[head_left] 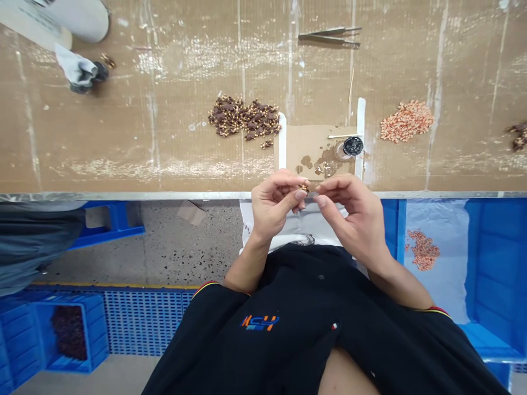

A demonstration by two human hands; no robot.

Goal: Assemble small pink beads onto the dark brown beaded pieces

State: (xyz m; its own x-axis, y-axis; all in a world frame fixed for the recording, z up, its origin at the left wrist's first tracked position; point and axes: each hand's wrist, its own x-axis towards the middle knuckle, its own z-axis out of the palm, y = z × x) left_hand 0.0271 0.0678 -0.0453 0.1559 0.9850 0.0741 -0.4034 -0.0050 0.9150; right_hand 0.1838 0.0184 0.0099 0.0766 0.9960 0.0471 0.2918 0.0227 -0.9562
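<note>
My left hand (275, 204) and my right hand (349, 215) meet just in front of the table edge. The left fingers pinch a small brown part with pale pins (304, 188). The right fingertips are pinched against it from the other side, holding something too small to name. Behind the hands on the table lie a cardboard pad (313, 144) with dark stains and a small round black cap (353, 145). A pile of brown parts (245, 117) sits left of the pad, a pile of small orange pieces (407, 120) to its right.
Metal tweezers (329, 36) lie far back on the table. A crumpled glove (81, 73) and a white object (61, 19) sit at the far left. Blue bins (489, 274) with orange pieces (423, 250) stand to my right; a blue crate (68, 332) of dark parts lower left.
</note>
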